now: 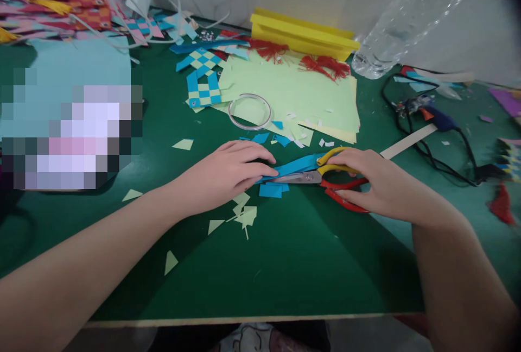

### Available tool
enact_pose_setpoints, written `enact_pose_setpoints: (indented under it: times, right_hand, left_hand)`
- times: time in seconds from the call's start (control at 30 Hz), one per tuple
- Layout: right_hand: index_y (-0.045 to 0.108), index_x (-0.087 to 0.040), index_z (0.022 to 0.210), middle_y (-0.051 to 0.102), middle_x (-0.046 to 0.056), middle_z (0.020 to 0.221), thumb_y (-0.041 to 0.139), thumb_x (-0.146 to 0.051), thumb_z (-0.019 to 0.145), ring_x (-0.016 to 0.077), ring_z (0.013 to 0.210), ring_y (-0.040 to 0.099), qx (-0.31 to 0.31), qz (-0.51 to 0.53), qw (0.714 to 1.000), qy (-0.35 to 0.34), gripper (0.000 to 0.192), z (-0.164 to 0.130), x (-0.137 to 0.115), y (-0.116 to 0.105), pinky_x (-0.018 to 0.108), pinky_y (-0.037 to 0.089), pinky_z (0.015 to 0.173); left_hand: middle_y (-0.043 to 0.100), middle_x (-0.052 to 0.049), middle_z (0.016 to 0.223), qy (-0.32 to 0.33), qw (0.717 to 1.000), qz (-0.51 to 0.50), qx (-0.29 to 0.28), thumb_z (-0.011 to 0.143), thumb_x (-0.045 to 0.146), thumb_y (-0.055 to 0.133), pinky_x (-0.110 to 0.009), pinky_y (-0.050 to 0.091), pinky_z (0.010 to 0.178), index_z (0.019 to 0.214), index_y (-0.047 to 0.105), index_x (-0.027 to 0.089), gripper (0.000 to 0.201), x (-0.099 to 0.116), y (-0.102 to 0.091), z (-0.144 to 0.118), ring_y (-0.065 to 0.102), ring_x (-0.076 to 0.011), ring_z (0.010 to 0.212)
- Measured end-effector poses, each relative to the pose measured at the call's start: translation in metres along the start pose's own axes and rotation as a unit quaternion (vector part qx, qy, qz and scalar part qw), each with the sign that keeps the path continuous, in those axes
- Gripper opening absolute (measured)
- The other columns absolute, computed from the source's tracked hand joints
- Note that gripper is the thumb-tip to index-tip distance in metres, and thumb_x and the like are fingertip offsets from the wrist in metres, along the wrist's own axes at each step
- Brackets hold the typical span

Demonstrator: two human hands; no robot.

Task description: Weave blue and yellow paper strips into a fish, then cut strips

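Observation:
My right hand [366, 178] is wrapped round the yellow and red handles of a pair of scissors [311, 177], its blades pointing left. Alongside the blades runs a bundle of blue paper strips [299, 164]. The fingers of my left hand [240, 167] are closed on the left end of these strips, close to the blade tips, which are partly hidden. Just below the blades lie small blue paper pieces [270, 190]. Pale green scraps [246, 215] are scattered nearer to me.
Behind my hands lie green paper sheets [293, 88], a roll of clear tape [249, 112], woven paper pieces [203, 90] and a folded yellow strip [301, 31]. A plastic bottle [411, 20] stands at the back right, near a glue gun [443, 119] with a black cord.

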State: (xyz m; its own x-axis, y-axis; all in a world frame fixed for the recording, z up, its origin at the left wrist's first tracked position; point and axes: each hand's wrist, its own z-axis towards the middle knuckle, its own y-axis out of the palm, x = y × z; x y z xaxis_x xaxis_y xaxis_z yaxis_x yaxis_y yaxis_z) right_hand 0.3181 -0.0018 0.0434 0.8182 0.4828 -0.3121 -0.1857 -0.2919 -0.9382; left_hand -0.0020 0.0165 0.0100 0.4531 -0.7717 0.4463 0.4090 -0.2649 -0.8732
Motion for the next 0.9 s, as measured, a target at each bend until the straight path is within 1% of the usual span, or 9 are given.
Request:
enact_pose_setpoints:
  times: [0.1,0.27,0.4,0.67,0.9]
  right_hand:
    - [0.056,-0.029,0.126,0.063,0.006,0.128,0.059,-0.054,0.084,0.0322,0.113,0.059,0.000,0.000,1.000,0.006,0.049,-0.001,0.000,0.000,0.049,0.049,0.090]
    - [0.059,-0.030,0.124,0.065,0.006,0.125,0.062,-0.054,0.081,0.0321,0.111,0.060,0.007,0.009,1.000,0.013,0.049,0.000,0.001,0.001,0.048,0.050,0.088]
    - [0.059,-0.031,0.124,0.065,0.006,0.126,0.064,-0.054,0.079,0.0322,0.112,0.060,0.007,0.008,1.000,0.020,0.051,0.000,0.002,0.002,0.047,0.051,0.087]
    - [0.059,-0.030,0.120,0.063,0.006,0.128,0.064,-0.053,0.080,0.0317,0.113,0.059,-0.005,0.020,1.000,0.009,0.046,0.002,-0.006,0.001,0.046,0.050,0.088]
    - [0.058,-0.030,0.119,0.061,0.007,0.129,0.063,-0.054,0.081,0.0317,0.115,0.058,0.002,0.005,1.000,-0.004,0.046,0.001,-0.009,0.003,0.047,0.048,0.090]
  left_hand:
    - [0.061,-0.004,0.131,0.001,1.000,0.001,0.002,0.100,0.017,0.042,-0.045,0.039,0.108,0.116,0.066,0.025,0.030,0.000,0.000,-0.001,0.052,-0.0216,0.125]
    - [0.062,-0.004,0.130,0.000,1.000,-0.010,0.006,0.099,0.017,0.043,-0.045,0.039,0.108,0.116,0.067,0.026,0.031,-0.001,0.000,-0.001,0.053,-0.0221,0.125]
    - [0.061,-0.003,0.132,0.001,1.000,-0.007,-0.001,0.100,0.017,0.042,-0.043,0.039,0.108,0.118,0.066,0.026,0.032,-0.002,0.000,-0.001,0.052,-0.0212,0.126]
    - [0.062,-0.004,0.130,-0.006,1.000,-0.010,0.000,0.100,0.017,0.041,-0.044,0.040,0.108,0.116,0.067,0.026,0.032,-0.002,-0.001,0.000,0.053,-0.0216,0.125]
    - [0.062,-0.004,0.131,0.000,1.000,-0.002,0.001,0.100,0.016,0.039,-0.045,0.040,0.108,0.114,0.067,0.025,0.032,-0.002,0.000,0.000,0.053,-0.0217,0.125]
